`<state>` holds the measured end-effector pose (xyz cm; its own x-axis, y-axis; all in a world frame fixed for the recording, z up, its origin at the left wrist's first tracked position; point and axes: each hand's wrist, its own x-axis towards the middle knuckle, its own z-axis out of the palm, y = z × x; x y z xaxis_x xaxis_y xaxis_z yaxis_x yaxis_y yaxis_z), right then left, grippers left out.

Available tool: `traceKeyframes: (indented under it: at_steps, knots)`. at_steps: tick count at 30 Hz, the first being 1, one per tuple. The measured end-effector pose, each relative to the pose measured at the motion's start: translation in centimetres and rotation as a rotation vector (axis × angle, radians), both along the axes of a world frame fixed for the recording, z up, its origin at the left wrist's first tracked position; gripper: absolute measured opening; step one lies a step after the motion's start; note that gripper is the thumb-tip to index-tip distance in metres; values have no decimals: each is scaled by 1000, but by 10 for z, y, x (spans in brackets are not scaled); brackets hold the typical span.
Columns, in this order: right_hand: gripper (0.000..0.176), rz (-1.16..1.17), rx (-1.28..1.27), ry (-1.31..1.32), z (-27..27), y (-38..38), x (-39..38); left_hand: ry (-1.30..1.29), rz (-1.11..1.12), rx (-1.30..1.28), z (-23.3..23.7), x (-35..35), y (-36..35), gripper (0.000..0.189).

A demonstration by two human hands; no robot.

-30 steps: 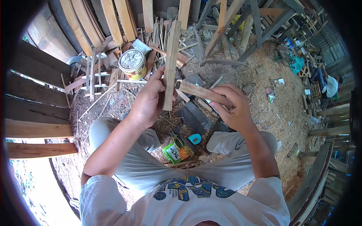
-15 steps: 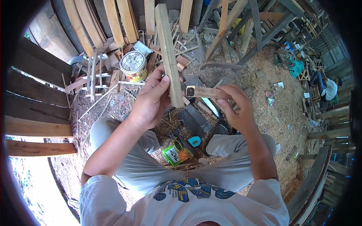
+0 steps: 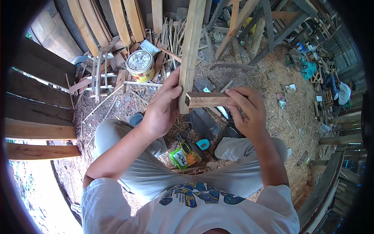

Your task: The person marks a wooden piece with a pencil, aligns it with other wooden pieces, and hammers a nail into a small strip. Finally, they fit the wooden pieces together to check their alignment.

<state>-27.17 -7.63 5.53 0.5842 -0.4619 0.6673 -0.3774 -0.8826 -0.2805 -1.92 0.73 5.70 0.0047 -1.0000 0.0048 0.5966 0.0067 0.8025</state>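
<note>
My left hand (image 3: 163, 103) is closed around the lower part of a long squared wooden bar (image 3: 191, 50), which stands up and away from me past the top of the view. In my right hand (image 3: 247, 111) a short square wooden block (image 3: 210, 100) lies sideways, pinched between thumb and fingers near its right end. The block's dark left end overlaps the right side of the bar near the bar's lower end. Below the hands, a green packet (image 3: 183, 156) and a turquoise tape measure (image 3: 203, 144) lie on the ground between my legs.
A yellow-labelled paint bucket (image 3: 141, 68) stands at the upper left among wood scraps. Boards (image 3: 119, 23) lean behind it. A wooden frame (image 3: 269, 31) stands at the upper right. Sawdust covers the ground (image 3: 280, 124). A person (image 3: 343, 93) is at the far right.
The long bar has turned and now leans slightly right at its top. The short block has shifted left and turned, its end now against the bar in view.
</note>
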Motion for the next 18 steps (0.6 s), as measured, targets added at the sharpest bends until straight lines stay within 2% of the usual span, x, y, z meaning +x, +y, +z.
traceKeyframes:
  at_steps: [4, 6, 10, 12, 18]
  knots:
    - [43, -6, -8, -8, 5, 4, 1, 86, -140, -197, -7, 11, 2, 91]
    - [44, 0, -1, -19, 7, 5, 0, -244, -88, -296, -6, 8, 3, 100]
    - [45, -2, -12, 2, 7, 5, -2, -288, -78, -302, -6, 3, 5, 102]
    - [45, -5, -10, 4, 7, 4, -2, -301, 7, -184, 1, -3, 5, 117]
    - [45, 15, -2, -3, 6, 4, -3, -391, -11, -226, -3, -1, 6, 114]
